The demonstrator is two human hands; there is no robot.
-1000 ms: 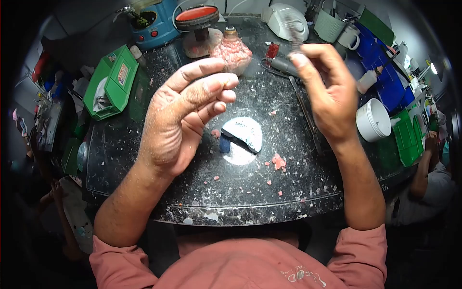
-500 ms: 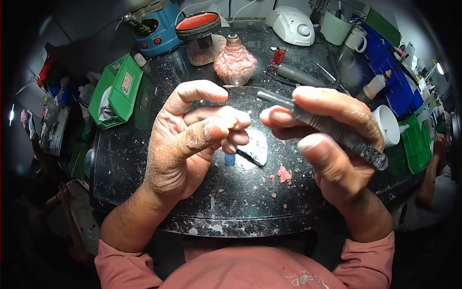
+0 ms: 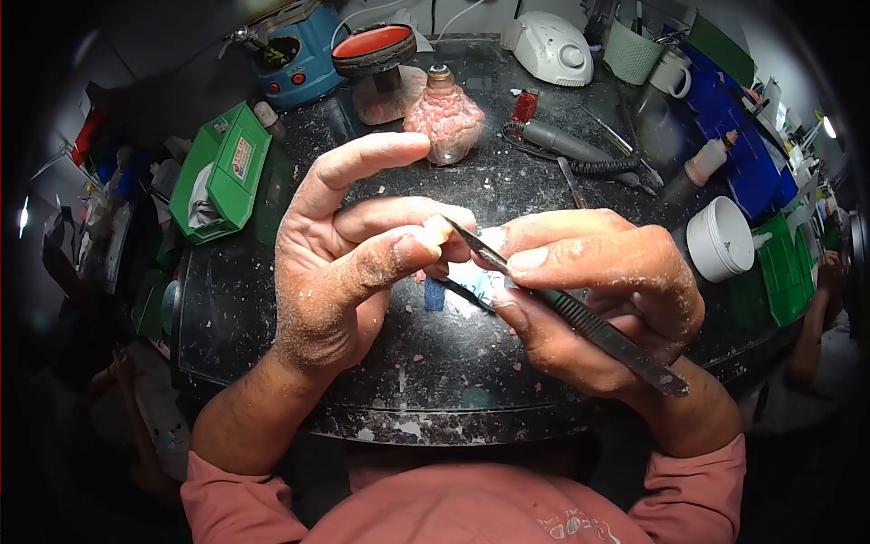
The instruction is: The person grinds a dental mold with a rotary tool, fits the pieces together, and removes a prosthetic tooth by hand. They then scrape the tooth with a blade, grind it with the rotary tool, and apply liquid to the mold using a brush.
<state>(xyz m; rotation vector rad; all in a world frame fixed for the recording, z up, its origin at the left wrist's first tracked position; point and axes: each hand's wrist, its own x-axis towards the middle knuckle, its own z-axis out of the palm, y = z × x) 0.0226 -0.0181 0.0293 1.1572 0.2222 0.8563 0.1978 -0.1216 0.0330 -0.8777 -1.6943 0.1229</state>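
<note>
My left hand (image 3: 317, 263) pinches a small cream-coloured, tooth-like piece (image 3: 438, 228) between thumb and fingers, its index finger raised and curved above. In my right hand (image 3: 607, 281) is a slim knife (image 3: 580, 315) with a ridged metal handle, gripped like a pen. The dark pointed tip of the knife meets the piece at its upper right side, over the middle of the bench. Fine pale dust coats both hands. Below them lies a white paper or card with handwriting, mostly hidden, and a small blue object (image 3: 435, 295).
A wax-covered spirit lamp (image 3: 444, 122) stands beyond my hands, near a red-topped dish on a stand (image 3: 373, 45). A green bin (image 3: 231, 177) is at left. A handpiece (image 3: 553, 140) and a white tub (image 3: 720, 238) are at right. Other people sit at both sides.
My right hand has moved down and left and turned the knife, bringing its tip onto the small piece. My left index finger has lifted a little; the piece stays pinched.
</note>
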